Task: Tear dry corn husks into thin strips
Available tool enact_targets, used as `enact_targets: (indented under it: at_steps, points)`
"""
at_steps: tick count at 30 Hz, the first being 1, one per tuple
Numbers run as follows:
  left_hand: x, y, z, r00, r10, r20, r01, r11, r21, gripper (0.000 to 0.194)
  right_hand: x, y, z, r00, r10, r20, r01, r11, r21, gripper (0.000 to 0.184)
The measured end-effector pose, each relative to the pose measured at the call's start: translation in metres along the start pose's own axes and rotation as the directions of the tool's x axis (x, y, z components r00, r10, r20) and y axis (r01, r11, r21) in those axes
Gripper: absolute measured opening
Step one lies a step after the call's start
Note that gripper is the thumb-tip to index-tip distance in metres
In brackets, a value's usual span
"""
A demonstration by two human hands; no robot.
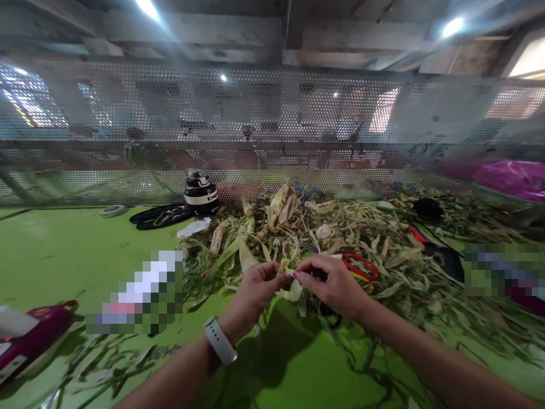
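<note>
While the left hand (258, 287) and right hand (332, 284) meet at the near edge of the husk pile (349, 221), each grip is nearly closed, fingertips pinching the pale husk piece (290, 294) between them; red-handled scissors (369, 269) lie on the pile's near side, and a black jar (201, 200) stands at its far left on the green bench (140, 244)

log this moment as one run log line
left hand: pinching pale husk piece | right hand: pinching same piece | red-handled scissors: on husk pile, behind right hand
</note>
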State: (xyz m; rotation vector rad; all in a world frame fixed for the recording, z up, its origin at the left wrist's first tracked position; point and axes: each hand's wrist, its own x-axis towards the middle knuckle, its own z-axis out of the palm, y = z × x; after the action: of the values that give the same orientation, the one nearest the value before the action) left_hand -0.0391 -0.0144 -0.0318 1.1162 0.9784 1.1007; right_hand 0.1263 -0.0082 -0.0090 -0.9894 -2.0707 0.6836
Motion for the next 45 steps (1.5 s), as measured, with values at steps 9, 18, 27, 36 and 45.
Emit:
enact_targets:
  at_steps: [9, 18, 27, 36, 45]
  points:
    - [-0.002, 0.001, 0.004, 0.998, 0.051, 0.024, -0.053, 0.993, 0.11, 0.033, 0.0, 0.003, 0.002, 1.0, 0.004, -0.026, -0.003, 1.0, 0.027, 0.012]
    - [-0.001, -0.002, 0.0, 0.988, 0.142, 0.053, -0.152, 0.936, 0.319, 0.033, -0.004, 0.002, 0.006, 0.996, 0.089, 0.024, -0.092, 0.958, 0.272, 0.03]
    - [-0.006, -0.002, -0.001, 0.938, 0.344, 0.047, -0.295, 0.72, 0.628, 0.028, -0.002, 0.003, 0.006, 0.992, 0.106, 0.068, -0.121, 0.95, 0.287, 0.031]
    - [-0.01, -0.003, 0.001, 0.868, 0.457, 0.193, -0.386, 0.376, 0.842, 0.024, -0.003, 0.007, 0.009, 0.995, 0.098, 0.017, -0.099, 0.982, 0.159, 0.026]
    - [-0.015, -0.003, 0.002, 0.821, 0.403, 0.405, -0.467, 0.065, 0.882, 0.024, -0.001, 0.008, 0.01, 0.976, 0.211, 0.053, -0.217, 0.963, 0.161, 0.017]
